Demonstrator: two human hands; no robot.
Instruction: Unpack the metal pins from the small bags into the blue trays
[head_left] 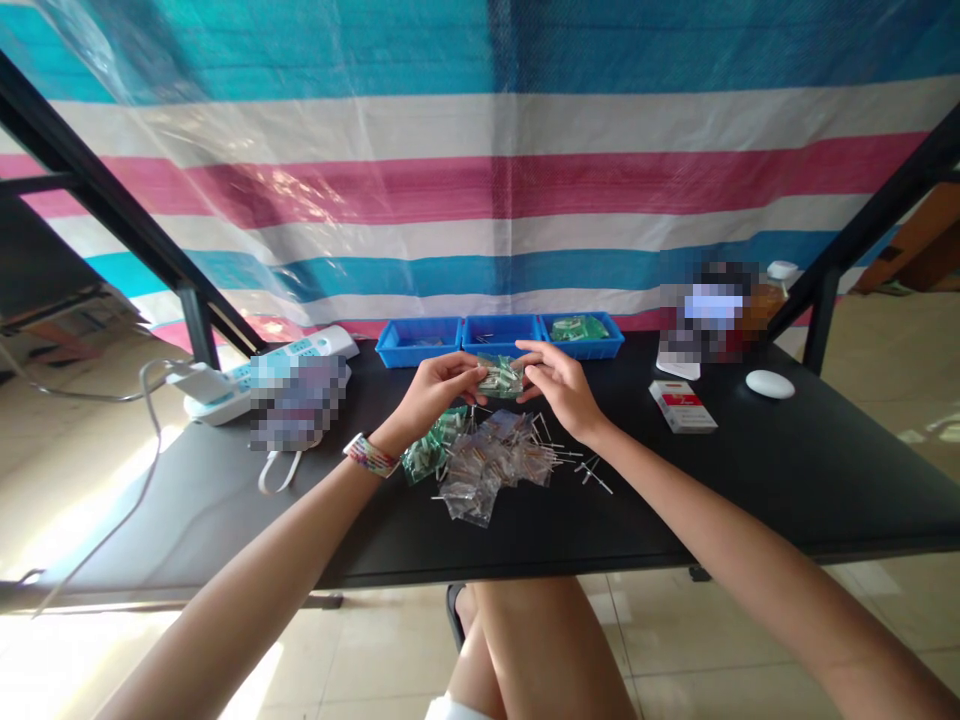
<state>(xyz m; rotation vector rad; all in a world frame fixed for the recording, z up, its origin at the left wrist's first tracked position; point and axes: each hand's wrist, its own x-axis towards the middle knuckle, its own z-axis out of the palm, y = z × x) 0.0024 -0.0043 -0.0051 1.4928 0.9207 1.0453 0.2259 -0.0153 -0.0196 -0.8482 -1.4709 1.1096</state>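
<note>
Both my hands hold a small clear plastic bag of green parts above the black table. My left hand pinches the bag's left end, a woven band on its wrist. My right hand pinches the right end with fingertips closed on it. Below the hands lies a heap of clear bags holding green and brown parts, with loose metal pins scattered to its right.
Three blue trays stand in a row at the table's far edge; the right one holds a green-filled bag. A white power strip lies far left. A red-and-white box and a white oval object lie right.
</note>
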